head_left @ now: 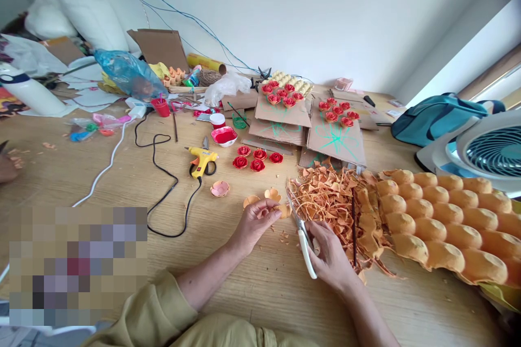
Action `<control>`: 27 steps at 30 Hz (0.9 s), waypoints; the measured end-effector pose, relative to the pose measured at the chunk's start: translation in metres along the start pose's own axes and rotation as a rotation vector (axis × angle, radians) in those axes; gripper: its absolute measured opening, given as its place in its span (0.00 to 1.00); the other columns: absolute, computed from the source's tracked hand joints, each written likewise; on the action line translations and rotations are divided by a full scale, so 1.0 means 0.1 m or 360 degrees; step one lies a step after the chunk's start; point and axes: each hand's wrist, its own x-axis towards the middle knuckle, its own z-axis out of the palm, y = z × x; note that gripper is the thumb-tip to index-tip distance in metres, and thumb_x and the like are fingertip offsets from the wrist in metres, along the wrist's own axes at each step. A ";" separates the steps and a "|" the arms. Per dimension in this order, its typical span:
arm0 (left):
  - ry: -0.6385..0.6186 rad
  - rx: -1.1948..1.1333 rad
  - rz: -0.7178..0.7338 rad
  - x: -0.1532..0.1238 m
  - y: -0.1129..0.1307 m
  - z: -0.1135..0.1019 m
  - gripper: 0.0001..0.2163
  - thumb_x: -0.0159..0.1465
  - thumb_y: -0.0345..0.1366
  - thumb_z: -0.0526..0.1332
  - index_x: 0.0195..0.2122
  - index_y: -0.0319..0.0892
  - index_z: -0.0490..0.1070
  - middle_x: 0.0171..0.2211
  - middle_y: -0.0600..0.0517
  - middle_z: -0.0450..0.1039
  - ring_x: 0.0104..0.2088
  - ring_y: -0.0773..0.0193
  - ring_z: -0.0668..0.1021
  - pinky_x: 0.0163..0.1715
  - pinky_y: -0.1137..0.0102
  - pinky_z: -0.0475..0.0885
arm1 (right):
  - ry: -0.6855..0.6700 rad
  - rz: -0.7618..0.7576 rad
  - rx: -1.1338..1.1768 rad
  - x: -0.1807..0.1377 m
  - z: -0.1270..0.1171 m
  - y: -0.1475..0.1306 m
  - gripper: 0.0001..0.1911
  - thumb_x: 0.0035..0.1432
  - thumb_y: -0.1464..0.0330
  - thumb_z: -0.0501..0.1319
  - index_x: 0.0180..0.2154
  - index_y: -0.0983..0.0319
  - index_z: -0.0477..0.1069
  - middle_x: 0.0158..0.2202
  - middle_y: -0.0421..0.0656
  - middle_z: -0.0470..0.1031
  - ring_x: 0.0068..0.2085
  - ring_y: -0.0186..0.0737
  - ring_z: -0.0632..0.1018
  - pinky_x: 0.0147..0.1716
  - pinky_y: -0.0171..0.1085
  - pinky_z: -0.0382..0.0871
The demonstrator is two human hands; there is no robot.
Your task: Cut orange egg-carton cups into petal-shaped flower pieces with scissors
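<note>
My left hand [257, 222] pinches a small orange piece of egg carton [284, 209] just above the wooden table [122, 184]. My right hand [330, 255] is closed round the white handles of a pair of scissors [302, 233], whose blades point up toward that piece. A heap of orange carton trimmings [325, 195] lies right behind the scissors. An orange egg tray [443, 219] stretches to the right of my right hand. Two cut orange petal shapes [272, 194] lie on the table just beyond my left hand.
A yellow glue gun [202, 161] with a black cord, a pink carton flower [220, 188], several red paper roses [257, 158], a bowl of red paint [224, 136] and cardboard sheets with roses [337, 135] fill the middle. A fan [488, 152] and blue bag [435, 116] stand right.
</note>
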 end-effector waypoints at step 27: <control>-0.0251 0.0123 0.0013 0.00 0.03 0.00 0.08 0.59 0.40 0.66 0.33 0.40 0.77 0.32 0.51 0.76 0.38 0.61 0.74 0.44 0.67 0.66 | 0.0008 -0.0189 -0.0378 0.04 0.01 0.02 0.08 0.57 0.67 0.58 0.32 0.58 0.57 0.29 0.40 0.67 0.32 0.42 0.69 0.47 0.46 0.60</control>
